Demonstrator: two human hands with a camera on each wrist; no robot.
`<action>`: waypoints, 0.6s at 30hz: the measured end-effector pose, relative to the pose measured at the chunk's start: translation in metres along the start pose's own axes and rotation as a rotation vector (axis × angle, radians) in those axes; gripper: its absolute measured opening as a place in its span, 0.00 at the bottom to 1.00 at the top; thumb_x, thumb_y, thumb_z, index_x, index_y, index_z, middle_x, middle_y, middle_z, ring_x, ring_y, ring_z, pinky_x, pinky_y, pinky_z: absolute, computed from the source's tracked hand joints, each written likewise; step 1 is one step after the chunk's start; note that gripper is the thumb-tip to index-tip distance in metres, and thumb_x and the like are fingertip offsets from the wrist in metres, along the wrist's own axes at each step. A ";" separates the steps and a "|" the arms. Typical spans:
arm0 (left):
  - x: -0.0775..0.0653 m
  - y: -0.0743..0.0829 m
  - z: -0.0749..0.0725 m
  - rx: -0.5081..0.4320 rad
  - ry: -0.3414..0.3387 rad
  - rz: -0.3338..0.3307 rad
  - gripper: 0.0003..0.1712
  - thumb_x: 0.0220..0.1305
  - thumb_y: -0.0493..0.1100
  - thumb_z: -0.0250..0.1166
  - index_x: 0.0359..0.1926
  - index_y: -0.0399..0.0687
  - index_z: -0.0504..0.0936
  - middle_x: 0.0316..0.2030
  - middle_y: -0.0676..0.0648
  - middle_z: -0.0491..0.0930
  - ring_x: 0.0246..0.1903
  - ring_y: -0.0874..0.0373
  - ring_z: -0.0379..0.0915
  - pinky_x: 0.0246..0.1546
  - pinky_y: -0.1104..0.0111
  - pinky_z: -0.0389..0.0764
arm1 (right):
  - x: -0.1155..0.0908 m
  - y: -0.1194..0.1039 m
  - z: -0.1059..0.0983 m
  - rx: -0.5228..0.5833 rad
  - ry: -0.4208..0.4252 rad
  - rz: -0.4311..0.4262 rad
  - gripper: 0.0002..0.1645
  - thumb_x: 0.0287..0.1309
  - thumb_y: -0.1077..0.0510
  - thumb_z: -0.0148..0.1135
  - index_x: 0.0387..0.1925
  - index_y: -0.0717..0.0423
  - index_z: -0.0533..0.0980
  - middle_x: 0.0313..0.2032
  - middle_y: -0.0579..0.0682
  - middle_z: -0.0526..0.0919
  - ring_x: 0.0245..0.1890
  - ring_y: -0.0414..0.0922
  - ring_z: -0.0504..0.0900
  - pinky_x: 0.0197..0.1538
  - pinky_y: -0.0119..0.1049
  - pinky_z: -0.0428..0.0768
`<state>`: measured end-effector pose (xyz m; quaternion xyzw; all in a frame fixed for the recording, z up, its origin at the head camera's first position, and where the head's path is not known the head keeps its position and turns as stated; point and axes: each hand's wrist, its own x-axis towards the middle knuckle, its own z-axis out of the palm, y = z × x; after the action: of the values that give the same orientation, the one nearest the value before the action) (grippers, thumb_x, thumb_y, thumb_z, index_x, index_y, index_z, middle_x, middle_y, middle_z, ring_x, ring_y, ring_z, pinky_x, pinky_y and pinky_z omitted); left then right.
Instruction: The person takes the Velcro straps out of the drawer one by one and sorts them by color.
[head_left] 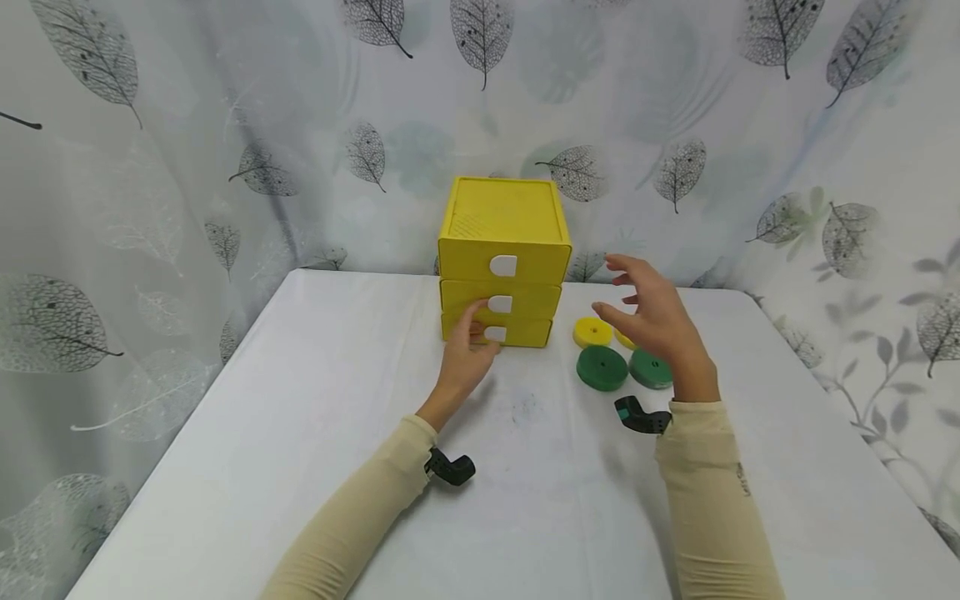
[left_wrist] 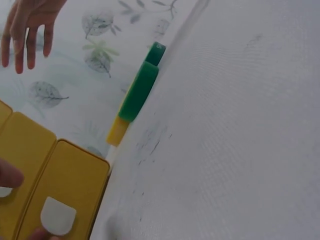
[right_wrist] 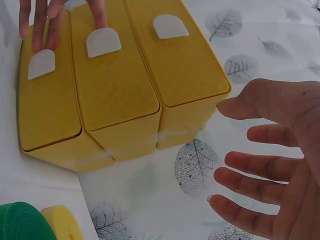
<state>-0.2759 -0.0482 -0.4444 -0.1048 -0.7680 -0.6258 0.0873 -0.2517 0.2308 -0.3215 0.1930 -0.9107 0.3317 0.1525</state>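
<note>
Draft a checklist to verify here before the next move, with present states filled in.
1. Left hand at the lower two white tabs of the yellow drawer unit: ok.
2. Firm hold on the white tabs: cannot tell.
3. Right hand free, holding nothing: ok.
4. Green rolls and yellow rolls lying flat on the table: ok.
5. Drawer interiors visible: not ok, the drawer fronts hide them.

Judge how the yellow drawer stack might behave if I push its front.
The yellow drawer stack would probably stay stiff: its walls look flat. It may slide if pushed low, near the left hand, but could tip if pushed high, being three drawers tall. The white tabs look smooth, so grip may slip.
</note>
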 end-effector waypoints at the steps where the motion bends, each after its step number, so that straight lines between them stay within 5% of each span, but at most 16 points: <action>1: 0.000 -0.001 0.000 0.000 -0.007 -0.002 0.41 0.62 0.32 0.64 0.74 0.61 0.68 0.62 0.45 0.72 0.62 0.37 0.68 0.56 0.54 0.78 | 0.000 0.000 0.000 0.002 -0.003 0.001 0.42 0.64 0.61 0.70 0.75 0.62 0.63 0.70 0.61 0.69 0.63 0.59 0.73 0.60 0.59 0.77; 18: 0.002 -0.011 0.000 -0.047 -0.029 0.059 0.42 0.59 0.32 0.62 0.74 0.60 0.67 0.58 0.43 0.72 0.59 0.35 0.71 0.55 0.56 0.78 | 0.003 -0.002 0.005 -0.001 -0.054 -0.015 0.43 0.65 0.61 0.70 0.76 0.63 0.61 0.69 0.64 0.69 0.64 0.61 0.73 0.60 0.60 0.77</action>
<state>-0.2805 -0.0503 -0.4539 -0.1387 -0.7508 -0.6392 0.0920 -0.2544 0.2256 -0.3228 0.2089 -0.9131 0.3249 0.1303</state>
